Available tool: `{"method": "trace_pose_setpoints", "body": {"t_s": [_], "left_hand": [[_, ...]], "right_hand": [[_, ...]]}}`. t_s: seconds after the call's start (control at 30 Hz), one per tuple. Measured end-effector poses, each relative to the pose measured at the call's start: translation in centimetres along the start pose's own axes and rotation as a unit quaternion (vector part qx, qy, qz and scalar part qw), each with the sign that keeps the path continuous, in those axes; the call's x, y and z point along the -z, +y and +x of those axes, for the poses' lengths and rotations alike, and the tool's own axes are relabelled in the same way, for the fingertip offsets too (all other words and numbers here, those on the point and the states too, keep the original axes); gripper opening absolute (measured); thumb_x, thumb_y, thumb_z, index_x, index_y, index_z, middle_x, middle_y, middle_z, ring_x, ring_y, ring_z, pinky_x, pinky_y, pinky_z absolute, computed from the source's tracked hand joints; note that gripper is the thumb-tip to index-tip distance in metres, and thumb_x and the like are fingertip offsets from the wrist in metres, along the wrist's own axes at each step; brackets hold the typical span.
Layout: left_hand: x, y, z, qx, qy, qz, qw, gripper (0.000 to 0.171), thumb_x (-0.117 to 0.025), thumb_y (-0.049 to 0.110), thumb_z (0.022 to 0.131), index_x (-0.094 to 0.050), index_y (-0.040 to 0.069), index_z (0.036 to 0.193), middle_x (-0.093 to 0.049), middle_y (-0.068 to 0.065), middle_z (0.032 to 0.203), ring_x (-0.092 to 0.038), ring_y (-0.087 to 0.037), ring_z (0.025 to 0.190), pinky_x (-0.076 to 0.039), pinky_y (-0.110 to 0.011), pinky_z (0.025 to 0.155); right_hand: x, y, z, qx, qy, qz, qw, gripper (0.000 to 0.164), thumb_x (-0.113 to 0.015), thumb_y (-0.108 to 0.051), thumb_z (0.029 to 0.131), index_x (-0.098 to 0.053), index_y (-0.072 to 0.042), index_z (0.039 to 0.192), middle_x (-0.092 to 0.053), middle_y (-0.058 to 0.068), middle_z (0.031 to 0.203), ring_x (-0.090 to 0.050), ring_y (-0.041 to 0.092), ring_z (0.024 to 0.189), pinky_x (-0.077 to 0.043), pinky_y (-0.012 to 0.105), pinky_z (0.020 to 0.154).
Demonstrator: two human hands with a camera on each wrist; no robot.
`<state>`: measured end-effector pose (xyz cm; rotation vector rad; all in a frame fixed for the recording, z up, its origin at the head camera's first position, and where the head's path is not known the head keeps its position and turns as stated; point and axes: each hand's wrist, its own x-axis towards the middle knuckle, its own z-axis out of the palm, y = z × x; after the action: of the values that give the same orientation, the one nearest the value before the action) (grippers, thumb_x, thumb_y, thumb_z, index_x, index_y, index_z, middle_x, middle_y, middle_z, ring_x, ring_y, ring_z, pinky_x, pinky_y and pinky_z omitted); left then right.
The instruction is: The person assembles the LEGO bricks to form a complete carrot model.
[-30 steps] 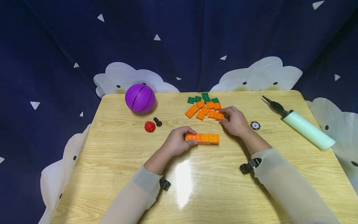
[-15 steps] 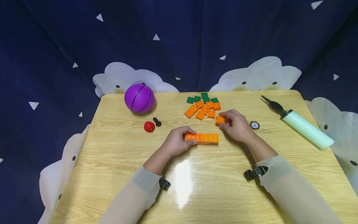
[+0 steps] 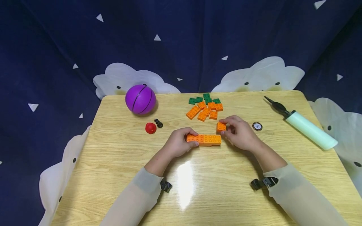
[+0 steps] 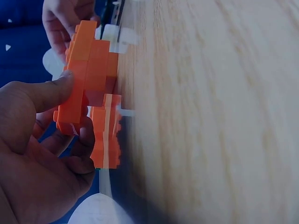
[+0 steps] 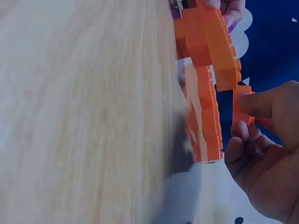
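A person seated or standing at a wood-grain bench (image 3: 113, 188) works with toy bricks, both hands at the middle of the surface. The left hand (image 3: 179, 143) grips the left end of a joined orange bar (image 3: 211, 139), its thumb on the near side and its fingers on the far side, pinching the piece between them. The bar lies lengthwise from left to right, studs up, with further orange layers stepped beneath its top row, as both wrist views show. The right hand (image 3: 240, 133) pinches a small orange brick (image 3: 221, 126) between thumb and fingers, holding it off the bench just beyond the bar's right end, near but apart from it in the head view. Behind them lies a cluster of loose orange bricks (image 3: 193, 112), with several green bricks (image 3: 206, 96) at its back edge. To the left sit a purple ball (image 3: 140, 99) with black lines, a red toy hat (image 3: 150, 128) and a small black piece (image 3: 159, 123) near the hat. To the right, a round chip (image 3: 257, 126) lies near the right hand, and a pale green hand pump (image 3: 309, 130) with a black nozzle rests slantwise. A navy curtain (image 3: 181, 31) with white triangles and cloud shapes hangs behind.
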<state>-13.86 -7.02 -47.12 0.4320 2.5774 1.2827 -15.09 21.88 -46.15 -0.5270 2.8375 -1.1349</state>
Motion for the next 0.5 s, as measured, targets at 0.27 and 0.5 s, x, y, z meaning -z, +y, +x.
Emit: {"method": "trace_pose_setpoints", "body": {"t_s": [0.27, 0.5], "left_hand": [[-0.1, -0.1, 0.0, -0.002, 0.001, 0.003, 1.0000, 0.026, -0.086, 0.023, 0.088, -0.075, 0.023, 0.112, -0.071, 0.005, 0.112, -0.052, -0.018, 0.081, -0.045, -0.036, 0.082], [0.0, 0.1, 0.0, -0.003, 0.001, 0.004, 1.0000, 0.026, -0.086, 0.023, 0.088, -0.075, 0.024, 0.112, -0.071, 0.003, 0.117, -0.057, -0.018, 0.093, -0.047, -0.037, 0.088]], "right_hand": [[0.0, -0.8, -0.8, 0.015, -0.002, 0.009, 1.000, 0.041, -0.074, -0.004, 0.093, -0.068, -0.009, 0.133, -0.059, 0.007, 0.125, -0.057, 0.018, 0.080, -0.050, 0.026, 0.065], [0.1, -1.5, -1.4, 0.024, -0.009, 0.011, 1.000, 0.040, -0.075, -0.005, 0.094, -0.068, -0.010, 0.132, -0.059, 0.005, 0.124, -0.057, 0.016, 0.082, -0.049, 0.027, 0.066]]}}
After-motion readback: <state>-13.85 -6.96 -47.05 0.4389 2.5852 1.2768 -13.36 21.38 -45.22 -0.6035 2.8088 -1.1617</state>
